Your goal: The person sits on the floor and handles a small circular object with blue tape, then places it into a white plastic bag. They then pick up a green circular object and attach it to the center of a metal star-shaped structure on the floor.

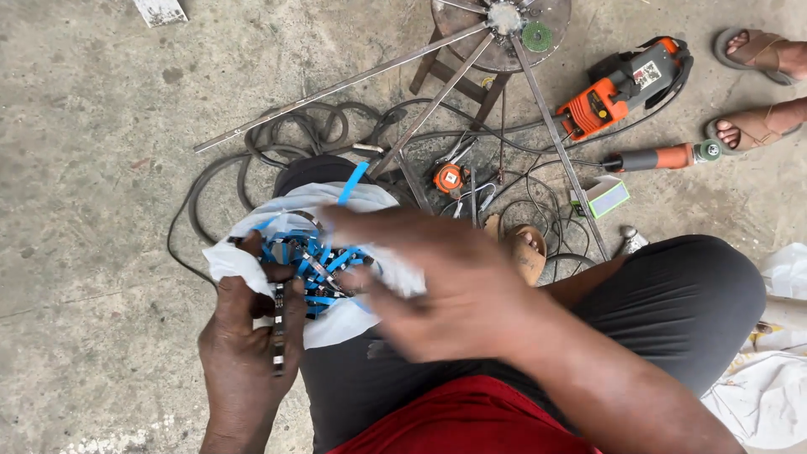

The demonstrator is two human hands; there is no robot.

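A white plastic bag full of blue strips and small dark pieces lay on the person's lap, near the middle of the scene. The left hand gripped the bag's near-left edge, fingers curled around it, with a dark strip against them. The right hand, blurred, reached in from the right, its fingers loosely spread over the opening. Farther off, on the concrete floor, lay cables and an orange power tool.

We see the left hand gripping the rim of a white plastic bag full of blue strips and pinching a thin dark strip. The right hand, blurred, seems to reach into the bag. Beyond lie black cables and an orange power tool.
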